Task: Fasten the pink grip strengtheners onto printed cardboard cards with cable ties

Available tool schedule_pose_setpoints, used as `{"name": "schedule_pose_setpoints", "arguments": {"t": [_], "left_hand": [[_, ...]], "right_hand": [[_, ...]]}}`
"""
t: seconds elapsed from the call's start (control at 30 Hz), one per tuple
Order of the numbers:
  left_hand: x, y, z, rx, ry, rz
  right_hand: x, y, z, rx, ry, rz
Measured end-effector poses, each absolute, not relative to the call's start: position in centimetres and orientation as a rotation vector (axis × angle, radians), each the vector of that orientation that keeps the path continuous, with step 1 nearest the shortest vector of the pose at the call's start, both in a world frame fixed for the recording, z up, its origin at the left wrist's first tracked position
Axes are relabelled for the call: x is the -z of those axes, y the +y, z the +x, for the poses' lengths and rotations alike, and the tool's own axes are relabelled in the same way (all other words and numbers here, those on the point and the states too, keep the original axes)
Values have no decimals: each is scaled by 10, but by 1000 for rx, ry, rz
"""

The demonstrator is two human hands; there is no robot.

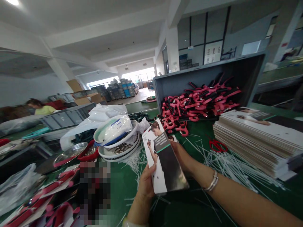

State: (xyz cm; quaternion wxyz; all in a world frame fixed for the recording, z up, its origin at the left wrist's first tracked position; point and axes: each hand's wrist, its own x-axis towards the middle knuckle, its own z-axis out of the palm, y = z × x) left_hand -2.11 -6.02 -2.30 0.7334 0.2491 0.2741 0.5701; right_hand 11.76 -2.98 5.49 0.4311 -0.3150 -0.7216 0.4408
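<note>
The printed card (167, 162) is up off the green table (118, 186) in front of the person, leaning back, its printed face towards them. The left hand (146, 183) has closed on its lower left edge, thumb flat across the front; the right hand (179, 153) goes in behind the card, which hides its fingers, so I can't tell how tightly it grips or what it holds. With the card as the dial's centre and twelve straight ahead of the person, thin white strips (227, 167) lie strewn towards three o'clock, and red looped handles (217, 146) rest at two, between the card and a thick stack of cards (251, 154). At one o'clock a few loose pink-and-black clamps (181, 130) lie before the mouth of a grey crate (171, 83) tipped on its side, a big heap of the same clamps (201, 102) inside. At ten o'clock stand stacked round white trays (118, 157), with metal parts (123, 147) in them and a clear plastic bag (119, 127) on top. Just beyond sits a red tray (81, 156) of small metal pieces, beside a shiny round dish (72, 151). More clamps on cards (62, 211) spread at eight o'clock.
</note>
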Motion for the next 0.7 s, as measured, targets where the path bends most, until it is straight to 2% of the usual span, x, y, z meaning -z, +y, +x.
{"name": "schedule_pose_setpoints", "arguments": {"t": [0.1, 0.17, 0.23, 0.33, 0.43, 0.5, 0.7], "left_hand": [[20, -59, -18, -1327, 635, 561], [17, -60, -15, -1312, 654, 581], [12, -61, -12, -1286, 674, 607], [6, -62, -10, -1308, 746, 624], [1, -61, -12, -1365, 842, 627], [1, -60, -13, -1366, 884, 654], [7, -59, -11, -1279, 961, 740]], "right_hand": [[-48, -24, 137, -1246, -1658, -695], [-51, -18, 154, -1119, -1531, -779], [-60, -15, 168, -765, -1570, -928], [-76, -20, 174, -112, -1963, -1111], [-79, -27, 165, 265, -2151, -1192], [-72, -29, 156, 297, -2161, -1184], [-42, -24, 140, 113, -2178, -1152]]}}
